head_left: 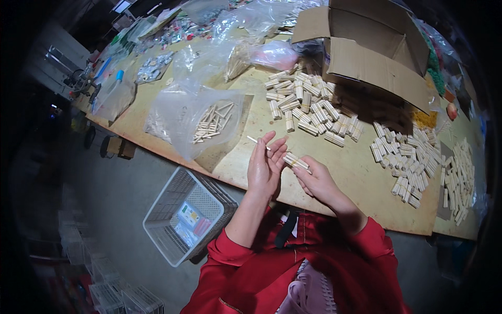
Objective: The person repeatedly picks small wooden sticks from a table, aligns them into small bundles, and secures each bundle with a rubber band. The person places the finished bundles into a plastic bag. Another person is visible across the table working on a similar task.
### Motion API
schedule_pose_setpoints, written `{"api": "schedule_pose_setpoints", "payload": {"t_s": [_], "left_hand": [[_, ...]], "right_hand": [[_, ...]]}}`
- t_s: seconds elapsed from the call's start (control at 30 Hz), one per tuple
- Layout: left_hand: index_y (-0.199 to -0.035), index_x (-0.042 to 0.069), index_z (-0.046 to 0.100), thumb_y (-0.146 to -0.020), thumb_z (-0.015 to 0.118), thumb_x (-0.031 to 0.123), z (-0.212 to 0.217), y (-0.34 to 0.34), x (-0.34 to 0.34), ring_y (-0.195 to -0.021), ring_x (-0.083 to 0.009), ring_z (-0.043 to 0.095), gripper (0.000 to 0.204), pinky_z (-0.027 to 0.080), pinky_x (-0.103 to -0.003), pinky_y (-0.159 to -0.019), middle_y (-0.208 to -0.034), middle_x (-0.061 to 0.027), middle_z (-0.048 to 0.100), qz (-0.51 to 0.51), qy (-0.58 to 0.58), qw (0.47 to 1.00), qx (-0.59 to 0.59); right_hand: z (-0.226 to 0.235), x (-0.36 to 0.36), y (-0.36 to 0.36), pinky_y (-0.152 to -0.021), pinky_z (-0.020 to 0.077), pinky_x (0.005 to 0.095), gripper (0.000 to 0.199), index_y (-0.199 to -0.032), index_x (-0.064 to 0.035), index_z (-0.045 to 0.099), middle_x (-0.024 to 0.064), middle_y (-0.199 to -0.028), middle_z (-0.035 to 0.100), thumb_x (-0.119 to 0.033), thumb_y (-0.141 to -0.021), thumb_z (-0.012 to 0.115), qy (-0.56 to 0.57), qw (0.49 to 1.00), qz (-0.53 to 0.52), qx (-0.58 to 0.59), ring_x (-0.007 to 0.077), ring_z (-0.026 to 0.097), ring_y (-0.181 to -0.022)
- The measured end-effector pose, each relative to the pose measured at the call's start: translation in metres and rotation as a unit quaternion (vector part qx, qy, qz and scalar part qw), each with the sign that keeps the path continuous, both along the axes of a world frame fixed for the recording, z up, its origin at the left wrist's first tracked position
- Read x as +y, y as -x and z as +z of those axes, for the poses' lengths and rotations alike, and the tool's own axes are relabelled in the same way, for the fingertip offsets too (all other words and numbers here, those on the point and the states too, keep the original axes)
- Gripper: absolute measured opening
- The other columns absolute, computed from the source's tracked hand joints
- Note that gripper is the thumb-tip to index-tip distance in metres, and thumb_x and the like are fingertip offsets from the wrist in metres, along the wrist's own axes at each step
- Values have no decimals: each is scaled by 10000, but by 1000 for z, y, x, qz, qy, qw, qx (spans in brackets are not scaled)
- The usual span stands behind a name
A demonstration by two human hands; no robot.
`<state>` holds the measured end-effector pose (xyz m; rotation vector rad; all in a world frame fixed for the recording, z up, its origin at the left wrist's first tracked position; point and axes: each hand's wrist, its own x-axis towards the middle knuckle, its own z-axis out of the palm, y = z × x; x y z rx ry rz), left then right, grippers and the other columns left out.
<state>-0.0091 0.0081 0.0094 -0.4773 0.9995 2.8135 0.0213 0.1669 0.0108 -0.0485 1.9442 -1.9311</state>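
Observation:
My left hand [264, 170] is over the table's front edge, palm turned up, with a thin pale wooden stick [252, 139] pinched at the thumb and the other fingers partly spread. Beside it my right hand [320, 182] grips a small bundle of sticks [296, 161] tied with a yellowish band. The bundle's far end comes close to the left fingertips; whether they touch I cannot tell. Loose sticks [212, 123] lie in the mouth of a clear plastic bag [180, 112] to the left. Many similar banded bundles [314, 104] are heaped beyond my hands.
An open cardboard box [374, 63] stands at the back right. Another heap of bundles [405, 162] and a spread of sticks [459, 178] lie to the right. Below the table edge, a grey plastic crate [178, 256] holds packets. More plastic bags [209, 57] cover the far left.

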Motion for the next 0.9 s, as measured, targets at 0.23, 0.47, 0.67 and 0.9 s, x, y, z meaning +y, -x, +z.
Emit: {"api": "schedule_pose_setpoints", "payload": {"t_s": [0.23,0.47,0.67,0.9], "left_hand": [[-1316,48,471,-1015,476,208,-2,49,-82,-797,-114,618,340,566,-243,-693,-1065,-113,615,16,-106,992,69],[-1296,11,470,-1012,452,132,-9,58,-81,-973,-179,650,309,581,-274,-791,-1209,-179,596,120,-88,989,-14],[-1296,11,492,-1007,465,171,-15,43,-75,-725,-129,636,331,524,-223,-614,-947,-132,665,-57,72,995,27],[-1030,14,551,-1008,469,223,29,61,-31,-472,-113,551,226,432,-239,-457,-613,-56,621,-326,521,781,115]], "right_hand": [[-2,-1,0,-410,325,227,156,-933,-49,533,-25,-597,475,-195,-972,569,50,999,12,0,49,420,-457],[-3,2,-1,-408,324,227,152,-931,-50,532,-22,-595,477,-192,-971,571,50,999,13,1,51,420,-449],[-5,5,-2,-411,323,226,158,-1008,-49,527,-13,-606,464,-202,-980,559,123,992,-11,-28,59,394,-444],[0,0,0,-398,303,215,226,-1054,-18,518,5,-603,440,-236,-997,523,202,972,-117,-17,72,371,-430]]}}
